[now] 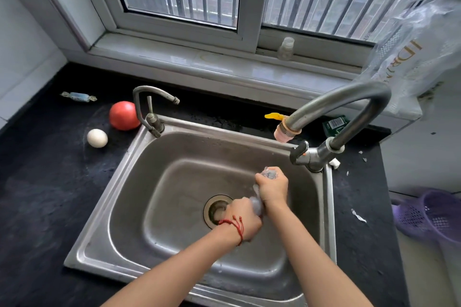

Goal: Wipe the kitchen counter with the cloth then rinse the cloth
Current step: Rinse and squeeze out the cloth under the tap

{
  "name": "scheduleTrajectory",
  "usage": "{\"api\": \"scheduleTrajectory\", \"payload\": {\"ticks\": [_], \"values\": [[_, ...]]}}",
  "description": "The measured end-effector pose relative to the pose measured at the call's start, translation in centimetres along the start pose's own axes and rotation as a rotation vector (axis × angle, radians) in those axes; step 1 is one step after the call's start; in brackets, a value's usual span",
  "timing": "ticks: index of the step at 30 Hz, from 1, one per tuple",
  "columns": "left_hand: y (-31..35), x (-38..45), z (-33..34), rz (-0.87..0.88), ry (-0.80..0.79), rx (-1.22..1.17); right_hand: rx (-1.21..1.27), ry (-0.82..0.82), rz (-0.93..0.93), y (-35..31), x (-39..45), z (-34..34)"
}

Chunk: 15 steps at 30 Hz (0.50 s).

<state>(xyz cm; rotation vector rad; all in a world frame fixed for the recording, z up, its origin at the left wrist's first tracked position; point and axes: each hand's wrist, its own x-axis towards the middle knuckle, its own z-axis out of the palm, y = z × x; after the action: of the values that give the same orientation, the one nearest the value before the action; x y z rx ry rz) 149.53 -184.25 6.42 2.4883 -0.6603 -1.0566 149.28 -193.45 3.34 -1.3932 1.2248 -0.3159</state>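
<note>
Over the sink (119,197), both grips apparently wring cloth (257,203).

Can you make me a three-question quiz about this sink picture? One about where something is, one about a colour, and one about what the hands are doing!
1. Where is the egg?
A. In the sink
B. On the counter, left of the sink
C. On the windowsill

2. What colour is the basket at the right edge?
A. Purple
B. Green
C. Orange

3. What are the hands doing with the cloth?
A. Spreading it flat on the counter
B. Hanging it on the tap
C. Gripping it together over the sink

Answers:
1. B: the egg lies on the dark counter near the tomato, outside the sink.
2. A: the basket is purple.
3. C: the left hand and right hand each hold an end of the cloth above the sink basin, near the drain.
</note>
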Motion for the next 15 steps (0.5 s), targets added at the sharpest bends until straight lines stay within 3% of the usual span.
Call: {"api": "scheduleTrajectory", "payload": {"ticks": [5, 7, 9, 10, 12, 13, 15], "values": [[-0.6, 0.6, 1.3, 0.14, 0.168, 0.392, -0.115, 0.14, 0.09, 0.4, 0.0, 0.3], [-0.9, 0.6, 1.7, 0.182, 0.204, 0.412, -0.069, 0.124, 0.205, 0.5, 0.5, 0.2], [-1.3, 0.4, 1.1, 0.15, 0.181, 0.318, 0.135, 0.001, 0.309, 0.2, 0.5, -0.2], [-1.6, 0.6, 0.7, 0.104, 0.178, 0.185, 0.267, -0.077, 0.328, 0.0, 0.3, -0.5], [-2.1, 0.8, -0.2, 0.001, 0.105, -0.315, 0.474, -0.214, 0.279, 0.4, -0.5, -1.5], [-2.3, 0.9, -1.0, -0.067, 0.029, -0.59, 0.454, -0.288, 0.182, 1.1, -1.0, -2.2], [-2.4, 0.8, -2.2, -0.223, -0.243, -1.013, 0.052, -0.367, -0.199, 3.2, -1.9, -3.2]]}}
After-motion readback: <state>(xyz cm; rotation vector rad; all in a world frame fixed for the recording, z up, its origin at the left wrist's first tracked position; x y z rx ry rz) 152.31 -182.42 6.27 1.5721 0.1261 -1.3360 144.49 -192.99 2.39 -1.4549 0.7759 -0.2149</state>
